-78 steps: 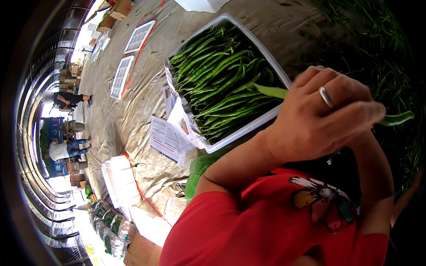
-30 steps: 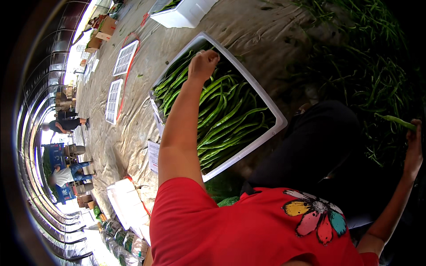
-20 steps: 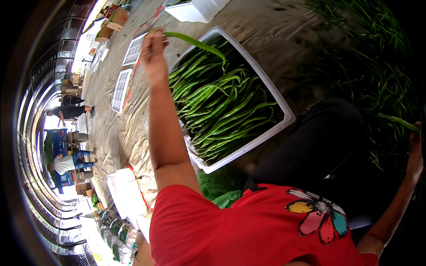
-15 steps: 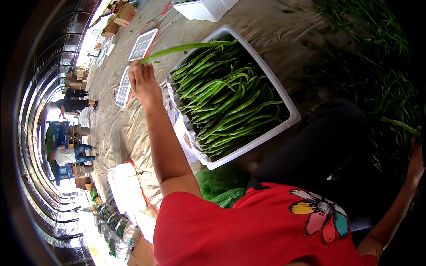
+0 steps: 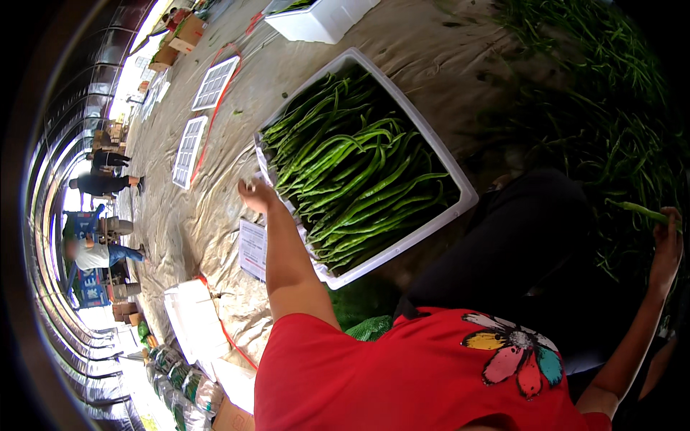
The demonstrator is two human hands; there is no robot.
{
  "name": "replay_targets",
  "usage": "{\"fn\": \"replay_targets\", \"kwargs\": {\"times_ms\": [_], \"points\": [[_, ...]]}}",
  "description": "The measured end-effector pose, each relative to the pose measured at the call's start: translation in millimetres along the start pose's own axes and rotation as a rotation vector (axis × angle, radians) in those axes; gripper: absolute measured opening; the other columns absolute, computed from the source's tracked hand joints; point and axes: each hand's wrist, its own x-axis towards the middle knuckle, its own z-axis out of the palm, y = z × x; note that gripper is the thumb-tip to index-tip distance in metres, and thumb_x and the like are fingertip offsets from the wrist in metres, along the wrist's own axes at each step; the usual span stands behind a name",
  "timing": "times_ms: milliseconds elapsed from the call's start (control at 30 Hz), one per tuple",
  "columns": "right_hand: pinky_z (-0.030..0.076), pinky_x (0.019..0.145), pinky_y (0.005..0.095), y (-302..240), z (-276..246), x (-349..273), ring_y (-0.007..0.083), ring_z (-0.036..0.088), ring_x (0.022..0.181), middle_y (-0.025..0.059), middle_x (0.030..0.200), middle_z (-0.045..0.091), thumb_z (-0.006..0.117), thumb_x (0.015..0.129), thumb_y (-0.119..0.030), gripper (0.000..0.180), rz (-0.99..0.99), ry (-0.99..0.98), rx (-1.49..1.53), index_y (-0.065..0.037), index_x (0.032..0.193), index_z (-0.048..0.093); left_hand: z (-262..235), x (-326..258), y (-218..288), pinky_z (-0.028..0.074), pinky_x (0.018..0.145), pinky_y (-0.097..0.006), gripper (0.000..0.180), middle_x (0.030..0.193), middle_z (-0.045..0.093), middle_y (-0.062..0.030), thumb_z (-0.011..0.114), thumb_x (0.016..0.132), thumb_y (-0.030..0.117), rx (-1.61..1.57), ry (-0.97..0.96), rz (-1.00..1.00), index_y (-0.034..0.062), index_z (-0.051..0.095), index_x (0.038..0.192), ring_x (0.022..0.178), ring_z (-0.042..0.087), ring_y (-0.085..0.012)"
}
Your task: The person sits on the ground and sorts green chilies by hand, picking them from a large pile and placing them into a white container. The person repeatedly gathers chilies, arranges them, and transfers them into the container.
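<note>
A white crate full of long green chili peppers stands in front of me, the peppers lying side by side, mostly slantwise. Just outside its left rim is my left hand, fingers loosely bent and apart, with no pepper visible in it. Far to the right, my right hand grips one green chili pepper by an end. Behind that pepper spreads a large loose heap of peppers on the ground, partly in dark shade.
A printed paper sheet lies left of the crate. Farther off are a white foam box, two white gridded panels, red cord and a white box. Green netting lies by my waist. Several people stand at the far left.
My left hand has come down and closer to the crate, and the pepper it held is gone from it. My right hand still holds its pepper, slightly shifted left.
</note>
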Motion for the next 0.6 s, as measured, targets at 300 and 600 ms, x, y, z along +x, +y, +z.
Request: {"fn": "replay_targets", "kwargs": {"times_ms": [300, 600], "points": [[0.039, 0.073, 0.0236, 8, 17, 14, 0.0065, 0.045, 0.075, -0.0034, 0.084, 0.048, 0.043, 0.099, -0.032, 0.028, 0.056, 0.011, -0.146, -0.012, 0.108, 0.061, 117, -110, 178, 0.049, 0.079, -0.028, 0.016, 0.095, 0.068, -0.0074, 0.058, 0.087, 0.011, -0.124, -1.478, 0.685, 0.0084, 0.066, 0.101, 0.087, 0.064, -0.0153], [0.039, 0.072, 0.0223, 12, 16, 14, 0.0058, 0.046, 0.077, -0.0035, 0.092, 0.053, 0.045, 0.098, -0.031, 0.027, 0.022, 0.138, -0.243, -0.012, 0.109, 0.061, 161, -120, 199, 0.047, 0.086, -0.035, 0.026, 0.102, 0.068, -0.0075, 0.062, 0.079, 0.016, 0.616, -1.781, 0.901, 0.0163, 0.070, 0.104, 0.097, 0.062, -0.0235]]}}
